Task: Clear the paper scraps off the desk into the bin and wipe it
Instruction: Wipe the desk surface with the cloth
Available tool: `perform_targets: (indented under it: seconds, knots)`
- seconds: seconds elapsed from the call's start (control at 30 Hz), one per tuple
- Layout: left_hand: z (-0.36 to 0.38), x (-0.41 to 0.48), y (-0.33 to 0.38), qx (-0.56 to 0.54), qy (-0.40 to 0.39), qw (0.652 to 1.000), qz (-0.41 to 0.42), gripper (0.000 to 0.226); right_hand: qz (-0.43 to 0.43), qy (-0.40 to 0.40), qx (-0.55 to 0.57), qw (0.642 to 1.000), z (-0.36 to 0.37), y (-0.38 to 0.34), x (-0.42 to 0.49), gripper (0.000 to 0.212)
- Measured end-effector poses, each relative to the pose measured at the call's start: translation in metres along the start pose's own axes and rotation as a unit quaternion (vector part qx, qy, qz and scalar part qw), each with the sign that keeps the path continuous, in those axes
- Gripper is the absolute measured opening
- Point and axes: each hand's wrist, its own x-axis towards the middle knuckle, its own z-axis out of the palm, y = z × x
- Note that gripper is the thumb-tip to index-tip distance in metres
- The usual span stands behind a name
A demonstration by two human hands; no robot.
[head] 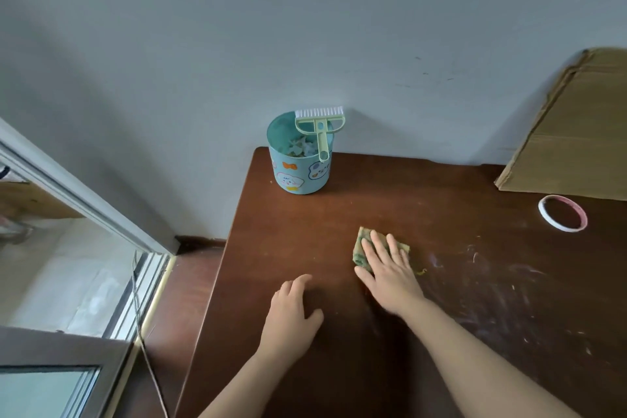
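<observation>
From the head view the wiping step seems in hand: the right hand [390, 273] presses flat, fingers spread, on the green cloth [364, 249], the left hand [293, 310] rests empty beside it, the bin [300, 166] holding scraps stands beyond, and pale smears rightward need strokes, though residue is unclear.

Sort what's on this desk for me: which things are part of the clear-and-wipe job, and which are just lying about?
Job: desk; cleaning cloth under right hand; left hand resting on the desk; blue bin holding paper scraps; green brush across its rim.

Lying about: tape roll; cardboard sheet.
</observation>
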Motion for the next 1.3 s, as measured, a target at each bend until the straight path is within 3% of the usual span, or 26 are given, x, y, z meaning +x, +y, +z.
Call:
perform_targets:
  seconds: [0.13, 0.27, 0.4, 0.63, 0.73, 0.9, 1.03, 1.17, 1.3]
  knots:
    - [-0.011, -0.005, -0.014, -0.010, 0.010, 1.000, -0.003, 0.057, 0.037, -0.018, 0.008, 0.999, -0.006, -0.040, 0.032, 0.068]
    - [-0.019, -0.010, -0.030, -0.013, 0.005, 1.000, -0.005, 0.056, -0.082, -0.006, -0.010, 0.997, 0.009, -0.084, 0.016, 0.068]
    - [-0.025, -0.007, -0.037, -0.017, 0.000, 1.000, 0.005, 0.053, -0.172, 0.018, -0.019, 0.985, 0.031, -0.084, -0.028, 0.067]
    - [-0.037, 0.003, -0.045, -0.031, 0.005, 1.000, 0.000, 0.053, -0.005, 0.005, -0.004, 1.000, 0.003, -0.063, 0.026, 0.062]
    - [-0.043, 0.002, -0.050, -0.039, 0.022, 0.999, -0.012, 0.052, 0.004, -0.009, -0.015, 1.000, -0.005, -0.097, 0.057, 0.064]
    - [-0.049, -0.002, -0.059, -0.058, 0.085, 0.995, -0.004, 0.038, -0.196, -0.011, -0.024, 0.980, 0.013, -0.149, 0.032, 0.064]
    - [-0.050, -0.002, -0.061, -0.072, 0.115, 0.991, -0.005, 0.023, -0.312, -0.021, -0.023, 0.950, 0.033, -0.136, -0.009, 0.060]
    - [-0.049, -0.005, -0.063, -0.082, 0.107, 0.991, 0.007, 0.024, -0.238, -0.007, -0.040, 0.971, 0.017, -0.119, 0.011, 0.060]
    - [-0.051, -0.012, -0.069, -0.080, 0.123, 0.989, 0.003, 0.025, -0.132, -0.022, -0.032, 0.990, 0.002, -0.155, 0.054, 0.062]
